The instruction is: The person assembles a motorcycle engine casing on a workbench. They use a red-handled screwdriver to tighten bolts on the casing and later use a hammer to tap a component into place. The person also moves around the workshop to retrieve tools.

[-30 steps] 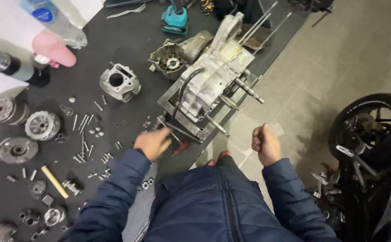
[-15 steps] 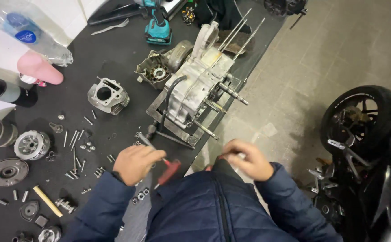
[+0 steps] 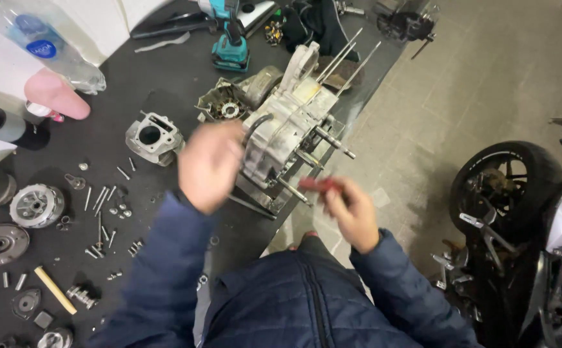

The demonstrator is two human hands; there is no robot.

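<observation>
My right hand [image 3: 353, 216] is closed around a red-handled tool [image 3: 319, 185], held just off the table's edge near the studs at the low end of the engine crankcase [image 3: 287, 125]. My left hand [image 3: 209, 166] is blurred with motion. It hovers above the dark table [image 3: 158, 84], right beside the crankcase's left side, and nothing shows in it. The crankcase rests on a metal stand with long studs pointing to the upper right.
A cylinder block [image 3: 152, 136] lies left of the crankcase, with a teal cordless drill [image 3: 229, 42] behind it. Loose bolts [image 3: 100, 216], clutch parts [image 3: 36, 205] and a plastic bottle [image 3: 42, 45] fill the left. A motorcycle wheel [image 3: 506, 187] stands on the floor at right.
The red-handled tool has passed from my left hand to my right. My left hand has lifted towards the crankcase. The camera has moved closer.
</observation>
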